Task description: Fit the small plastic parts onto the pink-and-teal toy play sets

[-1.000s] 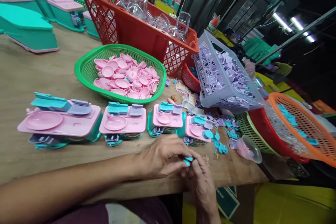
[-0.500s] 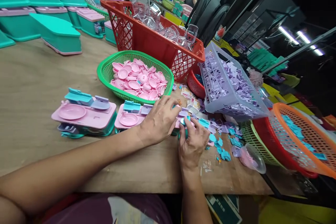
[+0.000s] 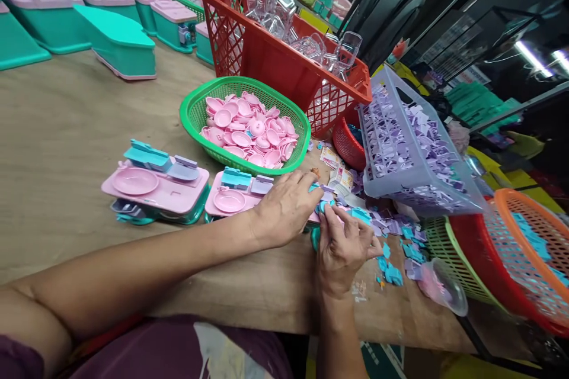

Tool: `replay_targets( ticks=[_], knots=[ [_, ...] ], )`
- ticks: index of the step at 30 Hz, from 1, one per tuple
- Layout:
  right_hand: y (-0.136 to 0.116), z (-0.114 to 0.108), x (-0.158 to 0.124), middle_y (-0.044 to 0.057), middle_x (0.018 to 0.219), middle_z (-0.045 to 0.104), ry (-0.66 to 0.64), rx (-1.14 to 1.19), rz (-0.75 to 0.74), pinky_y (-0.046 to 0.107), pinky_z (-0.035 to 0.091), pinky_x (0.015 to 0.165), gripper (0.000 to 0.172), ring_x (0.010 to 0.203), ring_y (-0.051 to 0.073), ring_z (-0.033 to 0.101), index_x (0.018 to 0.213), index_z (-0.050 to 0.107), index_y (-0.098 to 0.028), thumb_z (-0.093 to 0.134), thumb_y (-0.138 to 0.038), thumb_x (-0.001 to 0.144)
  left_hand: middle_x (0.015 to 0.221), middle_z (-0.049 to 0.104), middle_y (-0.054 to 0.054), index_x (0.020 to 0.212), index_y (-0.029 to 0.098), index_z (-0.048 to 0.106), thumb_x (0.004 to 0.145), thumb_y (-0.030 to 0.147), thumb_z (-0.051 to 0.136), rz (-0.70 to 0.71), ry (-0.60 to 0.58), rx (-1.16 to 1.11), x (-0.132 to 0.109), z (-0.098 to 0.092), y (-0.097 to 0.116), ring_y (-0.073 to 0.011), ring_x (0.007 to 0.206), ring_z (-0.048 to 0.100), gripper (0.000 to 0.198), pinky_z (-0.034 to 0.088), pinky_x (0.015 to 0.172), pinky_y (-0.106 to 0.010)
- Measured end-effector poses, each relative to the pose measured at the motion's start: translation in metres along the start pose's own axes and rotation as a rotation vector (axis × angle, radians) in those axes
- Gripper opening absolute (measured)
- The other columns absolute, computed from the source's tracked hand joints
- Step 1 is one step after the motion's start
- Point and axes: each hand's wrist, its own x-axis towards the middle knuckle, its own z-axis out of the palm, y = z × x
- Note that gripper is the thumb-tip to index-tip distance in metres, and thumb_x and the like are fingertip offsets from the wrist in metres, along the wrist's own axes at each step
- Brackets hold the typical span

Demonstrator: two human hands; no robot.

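Head view: I see left hand (image 3: 284, 208) pressed flat on pink toy unit (image 3: 313, 213) near counter front edge, steadying it; right hand (image 3: 344, 246) fingers pinch small teal piece (image 3: 323, 206) onto it.

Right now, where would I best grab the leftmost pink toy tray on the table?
Probably grip the pink toy tray by its long edges, coming from above. It lies flat, its near edge faces you, and the blue and lilac pieces on its far edge leave the middle free.
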Motion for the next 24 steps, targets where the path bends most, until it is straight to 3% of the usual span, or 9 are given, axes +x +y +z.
replay_targets(
  ticks=[5, 12, 17, 20, 23, 24],
  knots=[
    [-0.003, -0.009, -0.001, 0.002, 0.114, 0.068, -0.111, -0.011, -0.048, 0.046, 0.019, 0.094, 0.025, 0.111, 0.024, 0.051, 0.116, 0.063, -0.028, 0.058, -0.023, 0.092, 0.135, 0.044, -0.016, 0.108, 0.014, 0.062, 0.093, 0.015, 0.04, 0.006, -0.037, 0.022, 0.0, -0.001, 0.002, -0.0295, 0.12, 0.045, 0.026, 0.041, 0.096, -0.047],
    [-0.012, -0.004, -0.016, 0.007, 0.12, 0.065, -0.151, 0.029, 0.077, 0.051, 0.023, 0.095, 0.043, 0.111, 0.027, 0.051, 0.132, 0.054, -0.028, 0.048, -0.015, 0.091, 0.145, 0.036, -0.018, 0.122, 0.013, 0.058, 0.089, 0.014, 0.045, 0.005, -0.093, 0.176, -0.003, 0.002, 0.014, -0.0407, 0.131, 0.035, 0.036, 0.035, 0.101, -0.055],
    [-0.013, -0.016, -0.007, 0.004, 0.123, 0.063, -0.179, 0.153, 0.118, 0.047, 0.026, 0.099, 0.034, 0.116, 0.024, 0.049, 0.126, 0.058, -0.029, 0.051, -0.024, 0.093, 0.141, 0.044, -0.013, 0.12, 0.02, 0.062, 0.085, 0.011, 0.049, 0.021, -0.033, 0.203, -0.002, 0.004, 0.013, -0.0431, 0.129, 0.036, 0.038, 0.036, 0.098, -0.061],
    [0.017, -0.03, -0.012, 0.003, 0.122, 0.063, -0.102, 0.201, 0.172, 0.043, 0.03, 0.1, 0.031, 0.118, 0.022, 0.048, 0.123, 0.06, -0.028, 0.053, -0.027, 0.093, 0.14, 0.044, -0.014, 0.117, 0.019, 0.063, 0.089, 0.015, 0.049, 0.036, 0.095, 0.188, 0.0, 0.0, 0.015, -0.0419, 0.133, 0.031, 0.032, 0.034, 0.1, -0.062],
    [0.075, -0.04, -0.038, 0.009, 0.115, 0.064, 0.125, 0.083, 0.371, 0.042, 0.035, 0.097, 0.026, 0.11, 0.022, 0.052, 0.115, 0.064, -0.02, 0.051, -0.025, 0.093, 0.142, 0.041, -0.014, 0.117, 0.017, 0.062, 0.09, 0.015, 0.048, 0.126, 0.201, 0.098, -0.004, -0.003, 0.032, -0.0385, 0.137, 0.026, 0.03, 0.033, 0.105, -0.059],
    [0.096, -0.04, -0.05, 0.011, 0.113, 0.064, 0.143, 0.02, 0.441, 0.043, 0.036, 0.095, 0.026, 0.109, 0.023, 0.052, 0.112, 0.065, -0.018, 0.05, -0.027, 0.093, 0.142, 0.041, -0.014, 0.117, 0.016, 0.062, 0.089, 0.014, 0.048, 0.192, 0.198, 0.049, -0.006, -0.002, 0.041, -0.0368, 0.137, 0.025, 0.031, 0.033, 0.106, -0.057]
  ],
)
